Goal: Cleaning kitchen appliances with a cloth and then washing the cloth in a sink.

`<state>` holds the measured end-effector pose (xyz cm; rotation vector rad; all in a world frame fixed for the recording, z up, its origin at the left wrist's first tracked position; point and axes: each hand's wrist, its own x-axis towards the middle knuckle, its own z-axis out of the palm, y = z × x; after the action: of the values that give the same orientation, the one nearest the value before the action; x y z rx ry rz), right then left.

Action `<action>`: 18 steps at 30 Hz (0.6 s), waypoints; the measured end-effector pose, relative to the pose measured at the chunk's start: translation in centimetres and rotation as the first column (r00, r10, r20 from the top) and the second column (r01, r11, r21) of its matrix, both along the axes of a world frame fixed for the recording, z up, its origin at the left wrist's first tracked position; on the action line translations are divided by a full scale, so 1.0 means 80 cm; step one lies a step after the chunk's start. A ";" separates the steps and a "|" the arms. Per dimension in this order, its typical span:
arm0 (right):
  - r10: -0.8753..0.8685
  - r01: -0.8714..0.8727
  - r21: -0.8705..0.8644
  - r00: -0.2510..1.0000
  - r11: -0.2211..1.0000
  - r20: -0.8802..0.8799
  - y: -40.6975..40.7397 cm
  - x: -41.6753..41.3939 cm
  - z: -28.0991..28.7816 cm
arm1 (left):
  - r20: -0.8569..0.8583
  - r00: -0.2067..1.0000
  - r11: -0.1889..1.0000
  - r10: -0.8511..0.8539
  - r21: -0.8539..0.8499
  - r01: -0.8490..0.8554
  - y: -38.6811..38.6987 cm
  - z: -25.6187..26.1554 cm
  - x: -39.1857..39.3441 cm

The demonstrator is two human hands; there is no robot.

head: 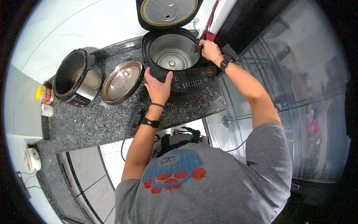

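A black rice cooker stands on the counter with its lid raised. Inside its grey cooking well, the round heating plate shows at the bottom. My left hand is at the cooker's front left corner, thumb and fingers spread against the body. At the right side of the rim, the fingers of my right hand are bent around a small dark piece that looks like cloth; its far part lies against the inner wall. The right palm is hidden.
To the left, an electric pressure cooker stands uncovered beside a round metal lid. A yellow-capped jar is at the wall. Red fabric hangs behind the rice cooker. Glass panels rise on the right, past the granite counter's end.
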<state>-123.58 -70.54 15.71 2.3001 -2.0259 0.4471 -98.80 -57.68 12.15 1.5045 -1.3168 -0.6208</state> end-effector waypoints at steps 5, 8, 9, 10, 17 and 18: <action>0.101 -0.093 0.200 0.994 0.975 -0.032 0.007 -0.012 0.023 | 0.028 1.000 1.000 -0.013 0.024 0.012 0.000 0.001 0.001; 0.119 -0.095 0.277 0.990 0.956 -0.070 0.027 -0.006 0.036 | 0.026 1.000 1.000 -0.005 0.017 0.004 0.001 0.004 0.001; 0.124 -0.091 0.345 0.989 0.934 -0.074 0.037 -0.001 0.046 | 0.024 1.000 1.000 -0.006 0.019 0.005 0.002 0.003 0.001; 0.205 -0.148 0.379 0.972 0.913 -0.113 0.046 0.005 0.058 | 0.029 1.000 1.000 0.002 0.012 -0.003 0.001 0.003 0.001; 0.453 -0.329 0.634 0.891 0.700 -0.036 0.037 0.025 0.072 | 0.035 0.999 1.000 0.011 0.010 -0.012 0.000 0.000 0.004; 0.441 -0.377 0.642 0.895 0.667 0.067 0.037 0.025 0.074 | 0.039 0.999 1.000 0.018 0.015 -0.018 0.001 -0.002 0.006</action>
<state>-121.57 -67.60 21.67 3.1158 -1.7769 -0.4494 -98.33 -57.56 11.98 1.5461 -1.3290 -0.5946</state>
